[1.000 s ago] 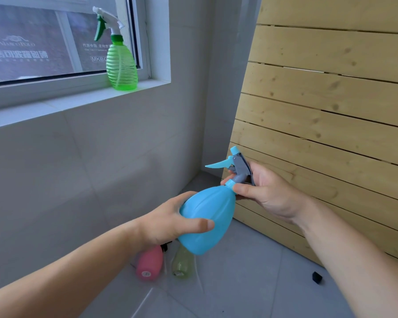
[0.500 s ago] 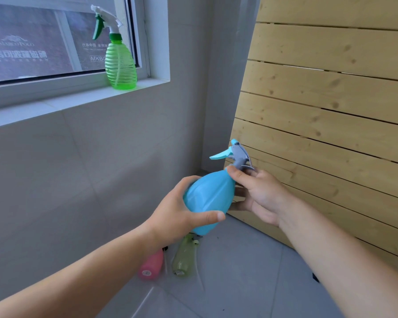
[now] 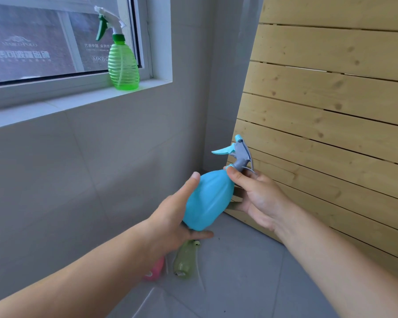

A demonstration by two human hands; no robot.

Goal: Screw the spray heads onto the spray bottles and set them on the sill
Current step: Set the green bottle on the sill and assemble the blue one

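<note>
A blue spray bottle [image 3: 208, 200] hangs tilted in mid-air, its grey and blue spray head [image 3: 238, 152] on top, pointing left. My left hand [image 3: 172, 222] wraps the bottle's lower body from the left. The thumb and fingers of my right hand [image 3: 256, 196] pinch the neck just under the head. A green spray bottle [image 3: 123, 65] with a white and green head stands upright on the white sill [image 3: 62, 101] by the window. On the floor below lie a pink bottle [image 3: 155, 270] and an olive-green bottle [image 3: 184, 260], partly hidden by my left arm.
A slatted wooden panel [image 3: 331, 111] leans against the wall at the right. A grey tiled wall [image 3: 78, 168] runs under the sill, and grey floor tiles [image 3: 239, 283] lie below my arms. The window glass shows reversed lettering.
The blue bottle has risen and tipped more upright. My right hand slid from around the head down to the neck, and my left hand shifted lower on the body.
</note>
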